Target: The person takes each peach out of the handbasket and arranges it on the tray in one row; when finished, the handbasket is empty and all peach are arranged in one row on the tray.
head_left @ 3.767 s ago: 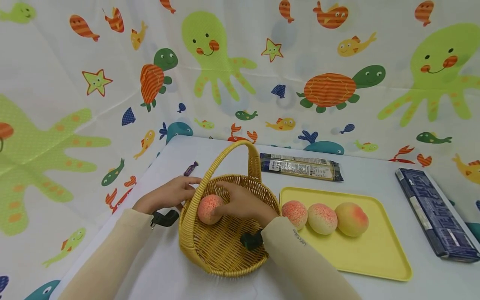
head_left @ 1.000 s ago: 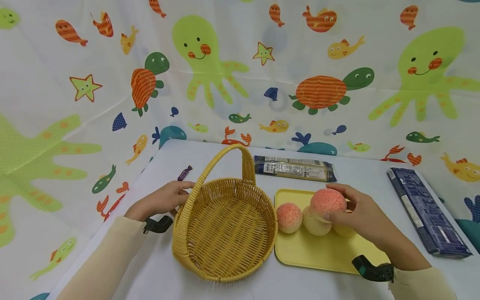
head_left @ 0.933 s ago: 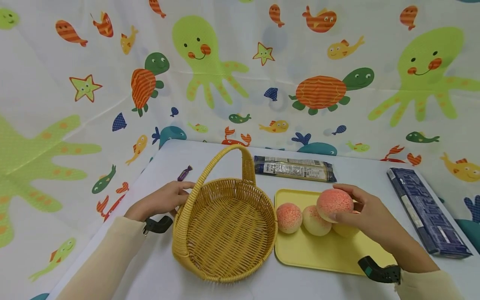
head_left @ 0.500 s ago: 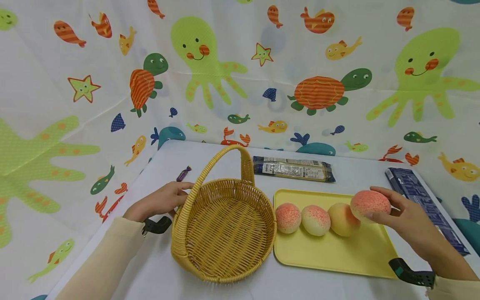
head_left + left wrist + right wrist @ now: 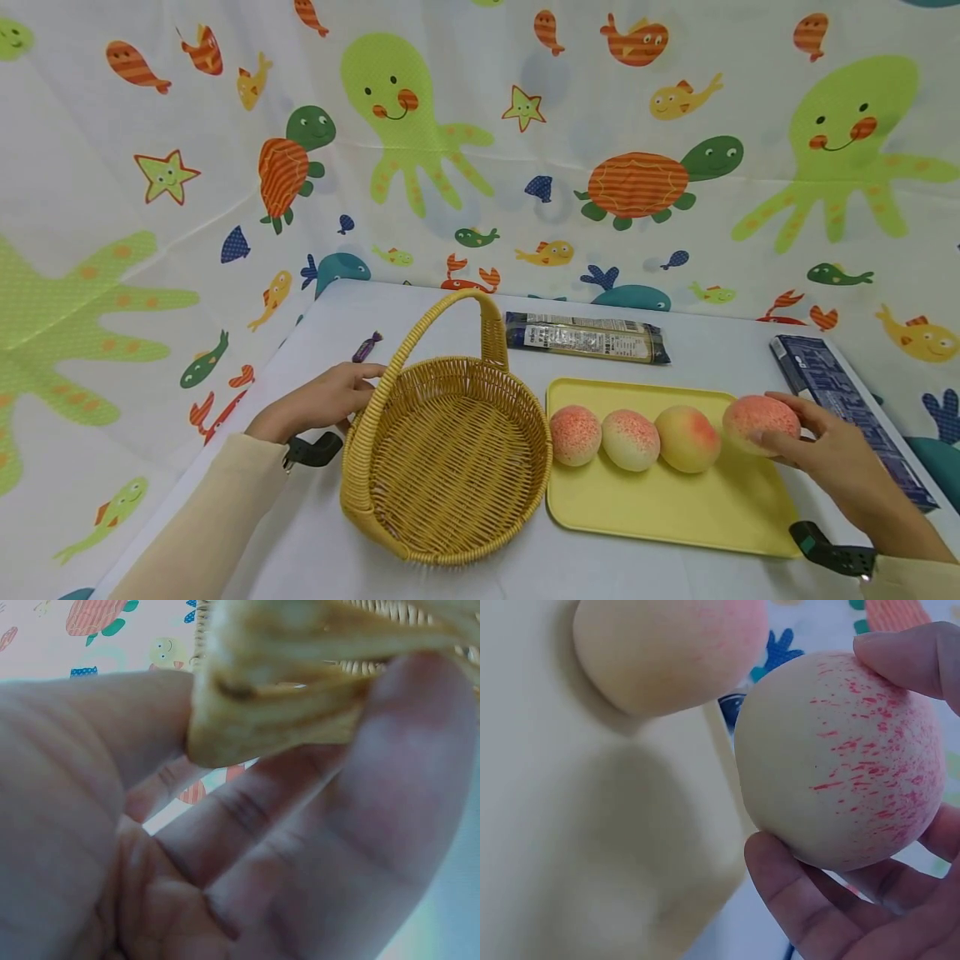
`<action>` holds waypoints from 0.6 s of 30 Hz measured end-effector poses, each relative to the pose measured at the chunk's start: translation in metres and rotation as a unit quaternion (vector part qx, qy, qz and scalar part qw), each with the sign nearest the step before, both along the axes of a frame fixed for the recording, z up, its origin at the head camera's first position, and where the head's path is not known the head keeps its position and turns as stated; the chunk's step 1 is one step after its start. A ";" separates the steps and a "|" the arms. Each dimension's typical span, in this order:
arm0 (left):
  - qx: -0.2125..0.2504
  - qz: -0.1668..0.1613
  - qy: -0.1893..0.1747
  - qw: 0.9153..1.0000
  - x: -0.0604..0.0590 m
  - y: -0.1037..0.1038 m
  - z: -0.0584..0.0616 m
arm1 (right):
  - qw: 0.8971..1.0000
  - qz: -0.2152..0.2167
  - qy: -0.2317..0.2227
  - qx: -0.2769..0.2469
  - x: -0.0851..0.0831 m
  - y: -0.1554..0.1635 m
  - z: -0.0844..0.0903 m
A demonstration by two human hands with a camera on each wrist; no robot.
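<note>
My right hand [image 5: 840, 454] holds a pink-speckled peach [image 5: 761, 425] over the right end of the yellow tray [image 5: 660, 508]. In the right wrist view, thumb and fingertips curl round this peach [image 5: 840, 761], and a shadow falls on the tray below. Three more peaches lie in a row on the tray: a pink one [image 5: 575, 435] at the left, a pale speckled one [image 5: 631, 440], and a yellow one [image 5: 687, 439]. My left hand [image 5: 318, 404] grips the left side of the yellow wicker basket [image 5: 457, 475]; the left wrist view shows thumb and fingers around its woven edge [image 5: 270, 712].
Behind the tray lies a long blue-and-clear packet [image 5: 588, 337]. A dark blue box [image 5: 851, 417] lies at the right, partly behind my right hand. A small purple wrapped candy [image 5: 367, 347] is beyond my left hand. A printed curtain [image 5: 465, 150] hangs behind the table.
My right hand took the peach out of the basket and carried it right, over the other peaches, then lowered it at the tray's right end. My left hand stays at the basket.
</note>
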State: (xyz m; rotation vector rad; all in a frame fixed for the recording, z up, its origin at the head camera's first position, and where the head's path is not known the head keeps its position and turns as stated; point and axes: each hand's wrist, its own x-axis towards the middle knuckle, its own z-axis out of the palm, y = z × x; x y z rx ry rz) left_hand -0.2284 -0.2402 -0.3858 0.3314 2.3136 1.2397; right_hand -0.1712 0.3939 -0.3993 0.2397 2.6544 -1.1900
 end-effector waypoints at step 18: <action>-0.003 0.005 -0.001 1.000 0.000 0.001 0.000 | 0.999 0.010 -0.016 0.041 -0.003 -0.003 -0.018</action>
